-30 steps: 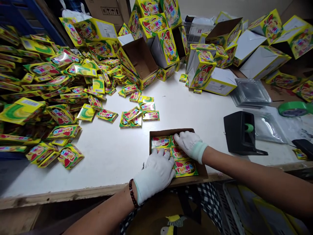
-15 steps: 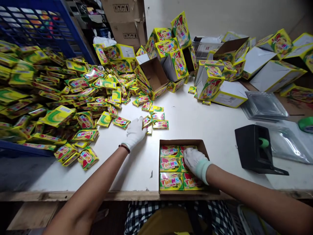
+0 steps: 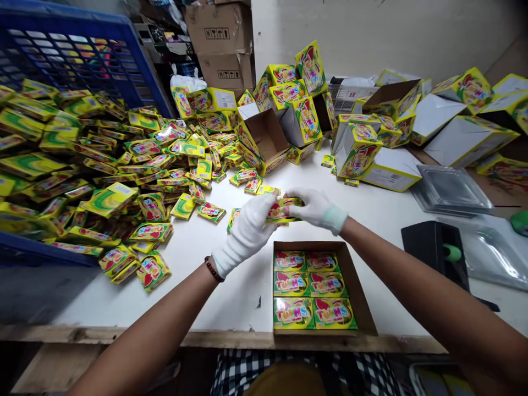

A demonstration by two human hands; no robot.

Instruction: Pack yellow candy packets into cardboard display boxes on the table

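Both gloved hands meet above the table, past the far edge of an open cardboard box. My left hand is closed on one end of a small yellow-green candy packet. My right hand pinches the other end of it; whether one packet or a stack is held, I cannot tell. Inside the open box several "TWINS" packets lie flat in two columns, with a bare strip along the right side. A few loose packets lie on the white table left of my hands.
A large heap of packets spills from a tipped blue crate on the left. Several display boxes stand at the back. To the right are a black tape dispenser and clear plastic sheets.
My right hand has left the open box and joined my left hand. The left hand has moved right and lifted packet goods off the table; both now grip them. The view has shifted slightly.
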